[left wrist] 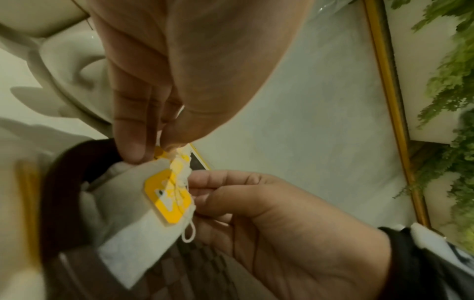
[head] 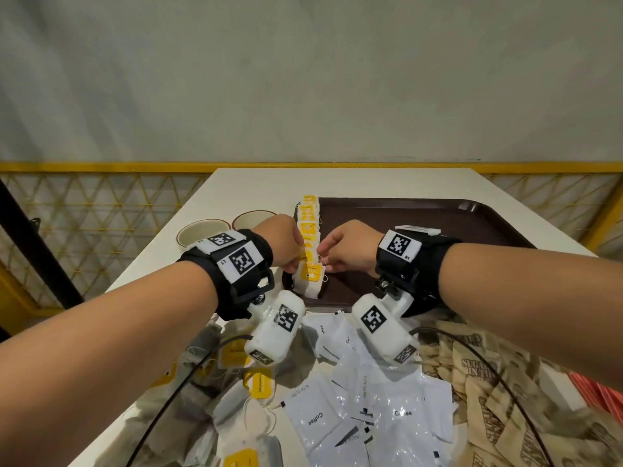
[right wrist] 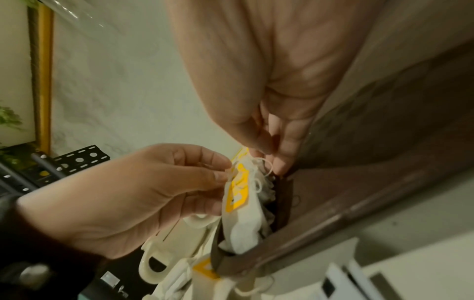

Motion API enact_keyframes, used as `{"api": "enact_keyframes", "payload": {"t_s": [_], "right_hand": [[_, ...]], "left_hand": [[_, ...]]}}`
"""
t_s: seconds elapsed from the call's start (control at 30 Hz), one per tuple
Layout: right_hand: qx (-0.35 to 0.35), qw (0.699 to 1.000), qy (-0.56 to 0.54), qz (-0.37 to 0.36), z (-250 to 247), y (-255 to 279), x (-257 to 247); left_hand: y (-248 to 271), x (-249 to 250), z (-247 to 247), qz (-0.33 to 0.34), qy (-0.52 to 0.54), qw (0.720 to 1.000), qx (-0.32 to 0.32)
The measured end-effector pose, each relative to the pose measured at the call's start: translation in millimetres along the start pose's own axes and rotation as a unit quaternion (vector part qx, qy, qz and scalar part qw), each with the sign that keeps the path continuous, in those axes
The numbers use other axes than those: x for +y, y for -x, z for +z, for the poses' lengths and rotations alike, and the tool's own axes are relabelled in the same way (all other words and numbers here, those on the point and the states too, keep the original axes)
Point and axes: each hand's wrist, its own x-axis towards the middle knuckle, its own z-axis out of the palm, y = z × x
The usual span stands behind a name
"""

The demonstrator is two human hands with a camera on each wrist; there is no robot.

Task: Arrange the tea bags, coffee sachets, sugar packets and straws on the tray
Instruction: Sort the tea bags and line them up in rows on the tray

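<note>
Brown tray [head: 472,210] holds only a tea bag row [head: 308,227] along its left edge; both hands' fingers [left wrist: 133,146] pinch the nearest tea bag [head: 308,281]; coffee sachets [head: 337,416], sugar packets [head: 488,382], straws [head: 596,392] wait on the surface [head: 236,187] at lower frame.

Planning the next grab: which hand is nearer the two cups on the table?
Left. The left hand is at the tray's left edge, just right of the cups; the right hand is over the tray, farther right.
</note>
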Motion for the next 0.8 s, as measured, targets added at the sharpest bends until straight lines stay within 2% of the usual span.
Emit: {"api": "enact_keyframes", "payload": {"t_s": [0.1, 0.2, 0.4, 0.67, 0.8], "right_hand": [[-0.011, 1.0, -0.012, 0.017, -2.7, -2.0, -1.7], [0.021, 0.999, -0.018, 0.029, -6.6, -4.3, -4.4], [0.015, 1.0, -0.024, 0.007, -2.8, -7.2, -8.6], [0.015, 0.998, -0.06, -0.011, -5.4, -12.6, -4.7], [0.009, 0.998, -0.064, -0.016, -8.9, -13.5, -3.0]], "left_hand": [[-2.1, -0.6, 0.0, -0.026, 0.023, 0.999, -0.007], [-6.0, 0.7, -0.2, -0.035, 0.024, 0.999, -0.011], [-11.6, -0.1, -0.8, -0.038, 0.037, 0.999, 0.011], [-11.6, -2.6, -4.9, -0.034, 0.027, 0.999, 0.001], [-11.4, -3.5, -8.1, 0.005, -0.001, 1.0, 0.026]]}}
